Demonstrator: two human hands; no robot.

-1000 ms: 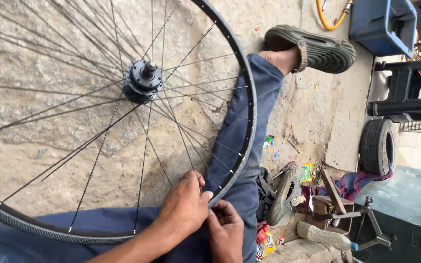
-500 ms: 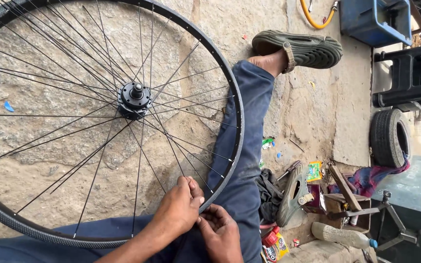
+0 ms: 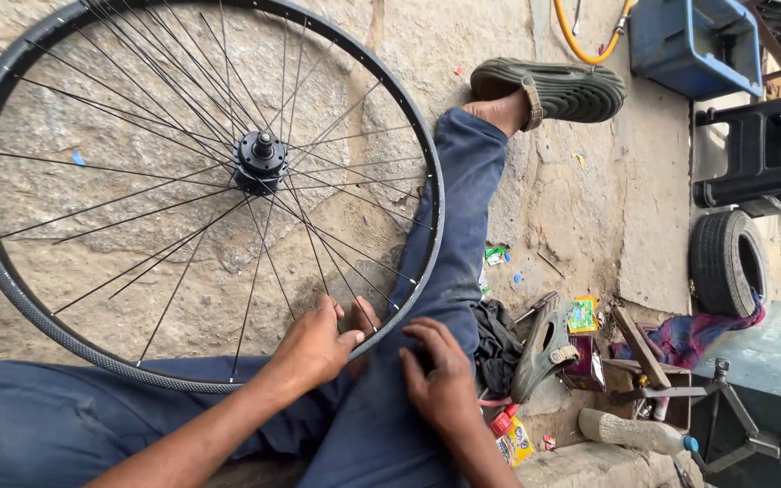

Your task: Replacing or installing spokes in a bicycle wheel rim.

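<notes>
The large black spoked bicycle wheel [image 3: 201, 194] lies flat on the stone floor, its rim across the blue-trousered leg [image 3: 449, 244]. The left hand [image 3: 314, 343] curls around the rim's near edge — fingers closed on it. The right hand [image 3: 440, 375] now rests spread on the leg, off the rim it pinched before. The blue plastic crate [image 3: 693, 45] — contents unclear.

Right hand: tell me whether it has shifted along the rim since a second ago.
Yes. The right hand has come off the rim and now rests on the blue trouser leg, while the left hand keeps gripping the rim.
</notes>
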